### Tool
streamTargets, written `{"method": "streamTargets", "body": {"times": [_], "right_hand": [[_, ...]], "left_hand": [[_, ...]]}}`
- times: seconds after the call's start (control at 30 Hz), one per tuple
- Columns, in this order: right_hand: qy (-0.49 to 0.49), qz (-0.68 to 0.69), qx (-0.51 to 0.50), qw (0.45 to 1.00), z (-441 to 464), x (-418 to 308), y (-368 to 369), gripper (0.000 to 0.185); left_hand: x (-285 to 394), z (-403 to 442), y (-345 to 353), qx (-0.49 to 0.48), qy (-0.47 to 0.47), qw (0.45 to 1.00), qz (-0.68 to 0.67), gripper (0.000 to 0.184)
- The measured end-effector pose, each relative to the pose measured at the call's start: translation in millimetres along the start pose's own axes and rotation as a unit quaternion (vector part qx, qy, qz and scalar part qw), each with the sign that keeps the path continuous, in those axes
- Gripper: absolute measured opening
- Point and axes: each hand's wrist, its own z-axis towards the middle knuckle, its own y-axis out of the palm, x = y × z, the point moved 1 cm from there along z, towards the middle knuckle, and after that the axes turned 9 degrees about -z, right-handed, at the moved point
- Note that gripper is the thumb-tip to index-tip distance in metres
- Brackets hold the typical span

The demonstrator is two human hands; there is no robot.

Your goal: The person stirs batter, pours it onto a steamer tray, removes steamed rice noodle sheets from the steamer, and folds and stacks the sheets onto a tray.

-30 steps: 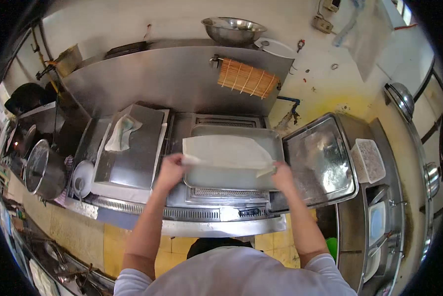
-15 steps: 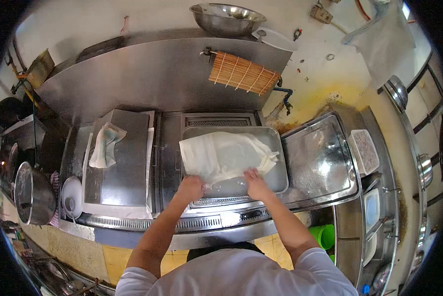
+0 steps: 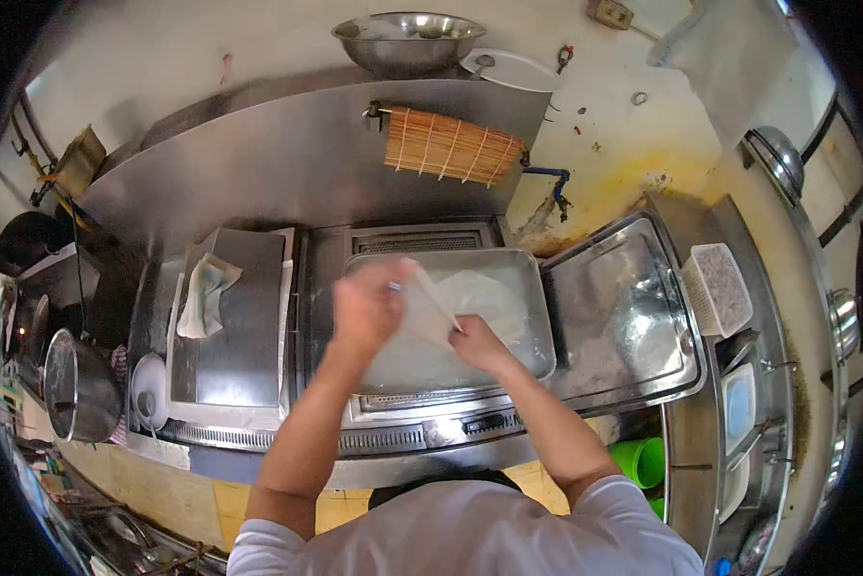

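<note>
A thin white cloth [image 3: 428, 309] is gathered up between my two hands, stretched at a slant over a shallow metal tray [image 3: 540, 317]. My left hand [image 3: 369, 305], smeared by motion, is closed at the cloth's upper left end. A small blue spot shows by its fingers. With closed fingers, my right hand [image 3: 479, 343] grips the lower right end. Milky white material [image 3: 484, 293] lies in the tray behind the cloth; whether it is liquid or more cloth I cannot tell. The tray rests over a perforated metal grate.
To the left, a crumpled cloth [image 3: 206, 293] lies on a metal lid [image 3: 244, 355]. An empty-looking large tray [image 3: 623, 317] leans at right, beside a white basket [image 3: 717, 288]. A rolled bamboo mat [image 3: 453, 147] hangs behind, below a steel bowl [image 3: 409, 43].
The cloth lay spread across the tray and is now raised and bunched between my hands. My left hand has risen away from the tray's near edge; my right hand has shifted slightly left.
</note>
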Motion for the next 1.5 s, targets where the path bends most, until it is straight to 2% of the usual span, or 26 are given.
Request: {"method": "streamTargets", "body": {"times": [0.07,0.1,0.17,0.27,0.33,0.4,0.43,0.5,0.57,0.6,0.63,0.67,0.73,0.8,0.87,0.93,0.97,1.03,1.07,1.1,1.2,1.27,1.33,1.37,1.43,1.5], "right_hand": [[0.040,-0.065,0.006,0.997,-5,77,-8,0.024],[0.057,-0.093,0.026,0.994,-10,108,-21,0.029],[0.085,-0.184,-0.009,0.979,-11,149,-49,0.037],[-0.075,-0.194,0.080,0.975,2,106,-59,0.036],[-0.190,0.009,0.134,0.973,10,12,-47,0.034],[-0.195,0.115,0.068,0.972,5,-55,-41,0.027],[-0.149,0.083,0.043,0.984,2,-48,-40,0.026],[-0.055,0.020,-0.008,0.998,-4,-19,-33,0.024],[-0.073,-0.035,0.056,0.995,0,62,-47,0.025],[-0.053,-0.075,0.062,0.994,2,113,-55,0.026],[-0.033,-0.115,0.066,0.991,2,143,-59,0.027],[-0.018,-0.145,0.053,0.988,0,138,-61,0.028],[0.011,-0.205,0.026,0.978,-5,103,-74,0.031],[-0.170,-0.065,0.112,0.977,-7,20,-63,0.035],[-0.164,0.078,0.065,0.981,-8,-47,-47,0.037],[-0.091,0.046,-0.021,0.995,-7,-22,-28,0.036],[-0.053,0.030,-0.063,0.996,-4,-3,-13,0.035],[0.046,-0.005,0.098,0.994,-6,92,-17,0.028],[0.069,-0.065,0.054,0.994,-10,113,-43,0.028],[0.092,-0.123,0.008,0.988,-9,124,-60,0.028],[-0.055,-0.200,0.048,0.977,-6,98,-76,0.032],[-0.183,-0.051,0.123,0.974,-8,14,-63,0.035],[-0.177,0.096,0.092,0.975,-17,-61,-44,0.035],[-0.140,0.070,0.043,0.987,-16,-54,-40,0.035],[-0.060,0.019,-0.053,0.997,-12,-17,-19,0.035],[-0.006,-0.144,0.082,0.986,-5,89,-18,0.027]], "left_hand": [[-5,13,-34,0.087,-0.078,0.993,-0.010,0.035],[-7,12,-37,0.092,-0.099,0.991,0.003,0.036],[-10,5,-37,0.101,-0.141,0.984,0.030,0.036],[-6,-18,0,-0.001,-0.077,0.996,0.052,0.034],[5,-26,40,-0.073,-0.017,0.996,0.053,0.034],[38,-15,42,-0.110,-0.040,0.992,0.052,0.038],[48,-11,42,-0.130,-0.052,0.989,0.051,0.041],[26,-5,4,-0.054,-0.045,0.997,0.020,0.043],[21,1,-32,0.045,-0.055,0.996,0.050,0.039],[21,0,-41,0.086,-0.122,0.987,0.063,0.038],[18,-5,-42,0.086,-0.132,0.985,0.072,0.037],[13,-12,-39,0.087,-0.142,0.983,0.081,0.036],[8,-27,-11,0.041,-0.095,0.988,0.111,0.036],[24,-32,29,-0.036,-0.069,0.993,0.084,0.038],[42,-25,40,-0.071,-0.049,0.993,0.077,0.041],[45,-13,30,-0.073,-0.032,0.993,0.091,0.042],[38,-4,7,-0.013,-0.054,0.998,0.017,0.037],[47,18,-38,0.124,-0.155,0.980,0.007,0.039],[42,16,-52,0.091,-0.177,0.974,0.107,0.039],[27,2,-49,0.088,-0.144,0.981,0.097,0.036],[14,-33,-9,0.036,-0.100,0.988,0.115,0.033],[24,-40,30,-0.028,-0.054,0.996,0.069,0.036],[47,-32,44,-0.062,-0.028,0.995,0.067,0.038],[56,-24,45,-0.080,-0.013,0.995,0.066,0.040],[44,-9,3,0.001,-0.023,0.995,0.093,0.040],[37,3,-47,0.138,-0.114,0.983,0.049,0.035]]}}
